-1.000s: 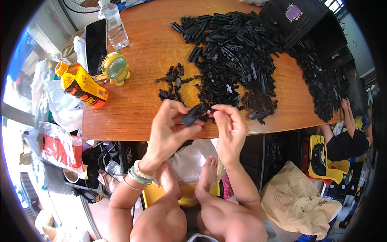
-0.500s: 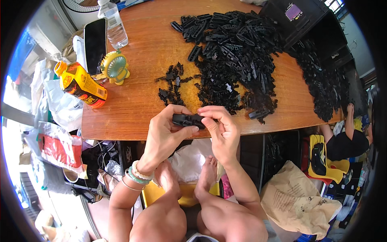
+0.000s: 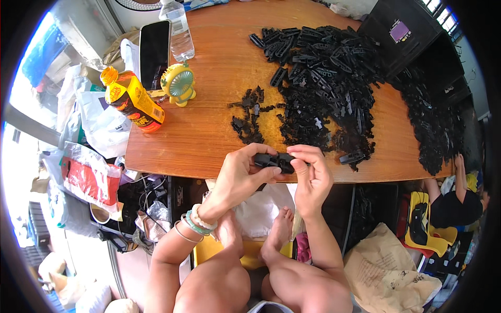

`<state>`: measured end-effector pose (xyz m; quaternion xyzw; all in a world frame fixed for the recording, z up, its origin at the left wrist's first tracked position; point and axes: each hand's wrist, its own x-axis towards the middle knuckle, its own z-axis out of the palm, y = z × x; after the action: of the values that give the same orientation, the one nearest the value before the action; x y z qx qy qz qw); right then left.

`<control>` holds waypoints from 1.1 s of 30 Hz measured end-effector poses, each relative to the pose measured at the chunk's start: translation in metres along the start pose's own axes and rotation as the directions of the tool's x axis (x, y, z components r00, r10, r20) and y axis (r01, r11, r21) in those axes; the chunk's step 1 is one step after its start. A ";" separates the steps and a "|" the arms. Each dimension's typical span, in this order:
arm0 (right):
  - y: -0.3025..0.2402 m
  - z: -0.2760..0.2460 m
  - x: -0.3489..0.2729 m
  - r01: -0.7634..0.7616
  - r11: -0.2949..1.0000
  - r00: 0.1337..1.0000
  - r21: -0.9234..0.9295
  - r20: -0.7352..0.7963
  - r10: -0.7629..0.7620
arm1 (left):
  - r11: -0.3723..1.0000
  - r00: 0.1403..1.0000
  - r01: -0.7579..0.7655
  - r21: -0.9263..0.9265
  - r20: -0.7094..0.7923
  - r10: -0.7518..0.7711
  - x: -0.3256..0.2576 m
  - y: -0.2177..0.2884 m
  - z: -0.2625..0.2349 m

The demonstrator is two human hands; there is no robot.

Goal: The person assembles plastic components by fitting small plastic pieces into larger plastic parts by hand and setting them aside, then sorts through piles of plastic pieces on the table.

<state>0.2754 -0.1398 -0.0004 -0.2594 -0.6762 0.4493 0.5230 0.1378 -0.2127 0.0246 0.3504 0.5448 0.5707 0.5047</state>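
Just over the table's near edge, a small black plastic part (image 3: pixel 275 162) is held level between both hands. My left hand (image 3: pixel 244 171) is closed on its left end, with the thumb along the near side. My right hand (image 3: pixel 313 175) pinches the right end between thumb and fingers, which hide part of it. Beyond the hands lies a small cluster of black plastic pieces (image 3: pixel 249 116). To its right spreads a heap of small black pieces (image 3: pixel 305 117), which runs into a pile of longer black slotted parts (image 3: pixel 334 55) farther back.
On the wooden table (image 3: pixel 209 68) at left stand an orange-capped drink bottle (image 3: pixel 136 104), a yellow-green mini fan (image 3: pixel 179 84), a phone (image 3: pixel 155 55) and a clear water bottle (image 3: pixel 180 34). Black crates (image 3: pixel 412 39) stand at back right. Another person (image 3: pixel 455 206) sits at far right beside more black parts.
The whole view has shifted, so the table and its contents sit farther right in the picture. Both hands still grip the black part, with the right fingers set slightly differently on its end.
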 end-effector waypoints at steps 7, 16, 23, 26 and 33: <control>-0.005 0.006 -0.001 0.079 0.980 0.995 -0.181 0.079 -0.066 | 0.998 0.998 -0.037 -0.042 -0.055 0.034 -0.004 0.001 -0.008; 0.004 -0.012 -0.008 0.055 0.975 0.996 -0.215 0.081 -0.038 | 0.985 0.987 -0.160 0.067 0.021 0.159 0.001 -0.004 0.006; -0.004 -0.007 -0.015 -0.067 0.982 0.984 -0.178 0.153 0.095 | 0.890 0.887 -0.434 0.142 -0.105 0.449 0.000 -0.018 0.005; 0.009 -0.026 -0.021 -0.477 0.875 0.870 0.082 0.188 0.457 | 0.915 0.933 -0.340 0.218 -0.039 0.357 -0.010 -0.003 0.011; 0.024 -0.055 -0.032 -0.358 0.933 0.855 -0.031 0.392 0.341 | 0.984 0.964 -0.155 -0.087 0.207 0.170 -0.025 -0.007 0.008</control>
<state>0.3345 -0.1366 -0.0344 -0.2717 -0.6986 0.5936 0.2927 0.1528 -0.2351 0.0227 0.4350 0.4365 0.5881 0.5238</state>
